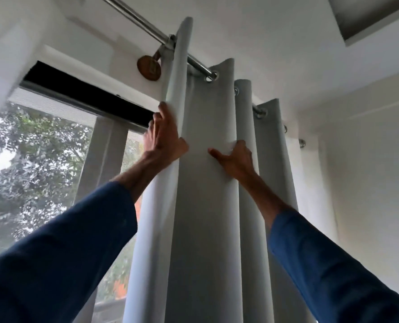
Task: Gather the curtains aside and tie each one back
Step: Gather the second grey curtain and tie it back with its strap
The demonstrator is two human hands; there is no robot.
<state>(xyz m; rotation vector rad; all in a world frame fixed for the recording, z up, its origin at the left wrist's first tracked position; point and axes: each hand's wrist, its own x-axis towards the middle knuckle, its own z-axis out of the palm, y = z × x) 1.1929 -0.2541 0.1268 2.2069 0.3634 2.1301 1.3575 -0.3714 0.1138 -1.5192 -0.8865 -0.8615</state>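
Just beneath the rod (144, 25), the left hand (164, 138) clasps the front fold of the grey curtain (207, 206), the right hand (234, 157) bunches a pleat; pushing both rightward evenly should stack folds neatly.

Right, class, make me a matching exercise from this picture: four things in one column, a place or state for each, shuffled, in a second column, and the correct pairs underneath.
Column one
1. left hand
2. right hand
3. curtain rod
4. window

Column two
a. runs through the metal eyelets at the top
b. left of the curtain, with trees outside
c. grips the curtain's leading left fold
d. bunches fabric at a fold nearer the middle

Pairs: 1-c, 2-d, 3-a, 4-b
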